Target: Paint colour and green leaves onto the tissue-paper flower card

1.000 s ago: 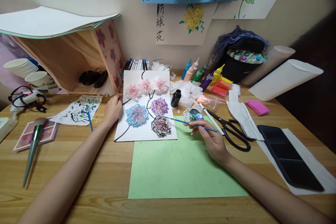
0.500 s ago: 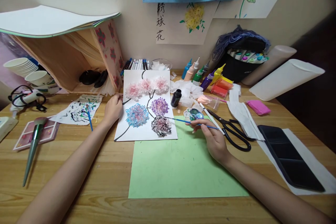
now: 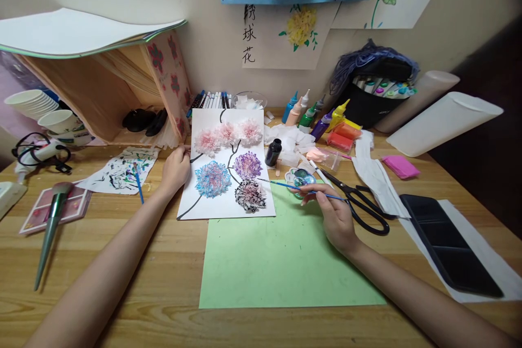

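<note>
Right hand (image 3: pixel 336 217), right of centre: fingers pinched around a blue paintbrush (image 3: pixel 283 185), tip beside the black-edged flower (image 3: pixel 250 196). Left hand (image 3: pixel 176 171), left of centre: half-curled at the left edge of a white sheet (image 3: pixel 222 207); whether it grips cannot be told. White sheet, mid-frame: three pink flowers (image 3: pixel 226 134), one blue flower (image 3: pixel 212 179), one purple flower (image 3: pixel 248 165), black stems (image 3: pixel 190 207).
</note>
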Demonstrator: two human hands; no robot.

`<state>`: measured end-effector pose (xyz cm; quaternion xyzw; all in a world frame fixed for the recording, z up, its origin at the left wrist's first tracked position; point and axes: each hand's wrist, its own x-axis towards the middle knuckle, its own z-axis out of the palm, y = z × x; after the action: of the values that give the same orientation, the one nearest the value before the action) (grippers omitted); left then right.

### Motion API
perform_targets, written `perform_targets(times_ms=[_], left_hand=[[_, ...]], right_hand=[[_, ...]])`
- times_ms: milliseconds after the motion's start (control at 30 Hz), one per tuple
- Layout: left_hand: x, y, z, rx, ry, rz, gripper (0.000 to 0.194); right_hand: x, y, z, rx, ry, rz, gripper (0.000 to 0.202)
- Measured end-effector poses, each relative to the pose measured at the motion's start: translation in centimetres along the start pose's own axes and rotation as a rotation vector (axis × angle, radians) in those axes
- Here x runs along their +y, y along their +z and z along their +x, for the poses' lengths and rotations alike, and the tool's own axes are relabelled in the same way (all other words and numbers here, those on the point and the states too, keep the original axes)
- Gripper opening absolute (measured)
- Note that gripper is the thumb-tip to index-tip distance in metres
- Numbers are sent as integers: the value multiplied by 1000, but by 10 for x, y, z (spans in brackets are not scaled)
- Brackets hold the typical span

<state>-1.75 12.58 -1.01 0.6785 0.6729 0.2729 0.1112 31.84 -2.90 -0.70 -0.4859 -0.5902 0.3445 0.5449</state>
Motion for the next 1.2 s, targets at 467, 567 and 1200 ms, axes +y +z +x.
perform_targets(times_ms=[467,567,1200], left_hand=[[2,-1,0,-11,-20,2,37],[3,-2,0,-16,-18,9,36],[3,-2,0,-14,0,20,36]], right_hand=[[1,1,1,-24,37,-15,26],[1,1,0,-40,20,2,25],[2,2,2,-25,106,101,25]])
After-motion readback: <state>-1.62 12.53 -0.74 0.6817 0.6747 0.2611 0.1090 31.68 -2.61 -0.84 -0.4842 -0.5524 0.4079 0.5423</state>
